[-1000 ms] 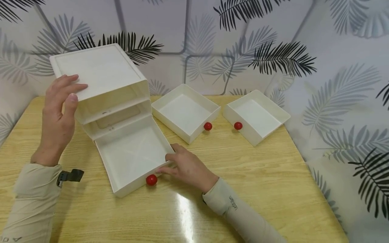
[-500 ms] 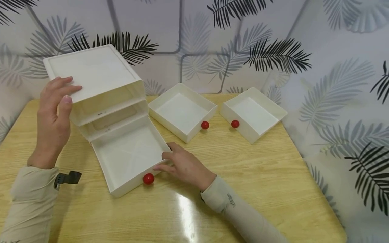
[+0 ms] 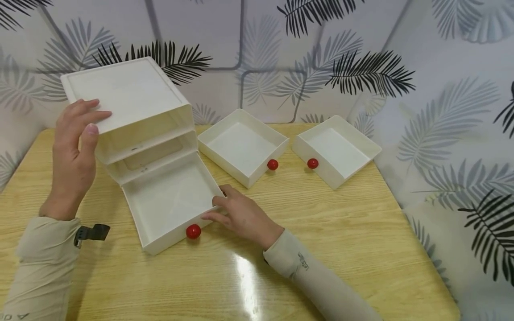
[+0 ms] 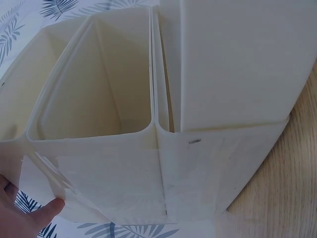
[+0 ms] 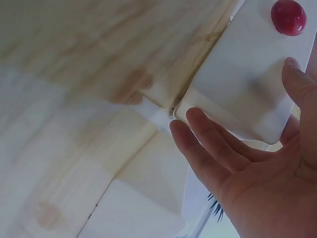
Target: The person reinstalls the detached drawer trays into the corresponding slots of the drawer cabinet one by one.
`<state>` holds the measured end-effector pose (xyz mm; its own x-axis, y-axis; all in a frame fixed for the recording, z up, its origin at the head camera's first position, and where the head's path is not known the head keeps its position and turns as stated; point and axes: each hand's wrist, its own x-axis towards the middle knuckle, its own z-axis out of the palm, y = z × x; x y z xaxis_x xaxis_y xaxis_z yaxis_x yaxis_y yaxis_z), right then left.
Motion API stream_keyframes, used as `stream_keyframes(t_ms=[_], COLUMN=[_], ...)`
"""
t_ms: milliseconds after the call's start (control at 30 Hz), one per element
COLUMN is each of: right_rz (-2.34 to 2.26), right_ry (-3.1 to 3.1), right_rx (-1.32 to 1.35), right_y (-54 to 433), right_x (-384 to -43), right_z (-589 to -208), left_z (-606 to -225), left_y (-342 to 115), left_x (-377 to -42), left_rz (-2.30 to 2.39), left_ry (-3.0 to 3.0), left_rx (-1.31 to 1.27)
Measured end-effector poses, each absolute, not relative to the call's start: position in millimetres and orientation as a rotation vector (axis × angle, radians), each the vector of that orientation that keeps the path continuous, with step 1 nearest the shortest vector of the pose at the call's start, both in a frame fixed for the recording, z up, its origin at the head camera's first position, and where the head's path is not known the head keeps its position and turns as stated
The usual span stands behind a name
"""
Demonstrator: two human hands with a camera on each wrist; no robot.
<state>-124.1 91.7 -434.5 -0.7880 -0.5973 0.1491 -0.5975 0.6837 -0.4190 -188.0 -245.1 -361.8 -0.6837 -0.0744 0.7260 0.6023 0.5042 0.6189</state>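
Note:
A white drawer cabinet (image 3: 128,93) stands on the table at the left, with two bare slots above a bottom drawer (image 3: 172,196) that is pulled well out. My left hand (image 3: 76,147) rests on the cabinet's left top edge, fingers extended over the top; its thumb touches the cabinet in the left wrist view. At the drawer's front right corner, my right hand (image 3: 245,218) holds on, thumb against the front face and fingers along the side. A red round knob (image 3: 193,231) sits on the drawer front, left of that thumb.
Two more white drawers with red knobs lie on the wooden table (image 3: 341,249): one drawer (image 3: 243,145) right of the cabinet, another drawer (image 3: 337,151) farther right. A leaf-patterned wall (image 3: 265,58) borders the table at the back and right.
The bottom drawer has slid slightly inward toward the cabinet, my right hand moving along with it. My left hand stays on the cabinet. The view has shifted a little.

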Motion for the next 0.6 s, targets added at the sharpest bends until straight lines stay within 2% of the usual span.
stream_keyframes(t_ms=[600], right_rz=[0.717], right_ry=[-2.901], right_rx=[1.014], right_y=[86.3], right_x=[-127.9], right_z=[-432.9], left_z=[-361.6], left_y=[-246.0], left_x=[-188.1], left_rz=[-1.202], left_ry=[-2.042], left_rx=[-0.423])
